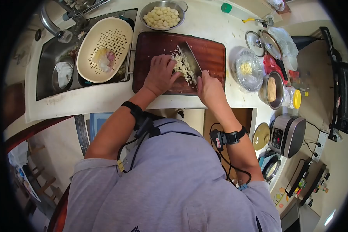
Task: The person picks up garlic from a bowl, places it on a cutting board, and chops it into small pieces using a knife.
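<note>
Two hands on the cutting board [214, 52], head view only.
I see the right hand [210, 89] closed tight round the handle of a cleaver [192, 61], blade down on the middle of the board. Left hand [160, 73] lies palm-down with fingers loosely bent, pinching nothing, tips touching the chopped garlic [183, 67] heaped against the blade. Metal bowl [142, 17] of peeled cloves sits just beyond the board. Cream colander [104, 34] rests over the sink [46, 62], left of the board.
</note>
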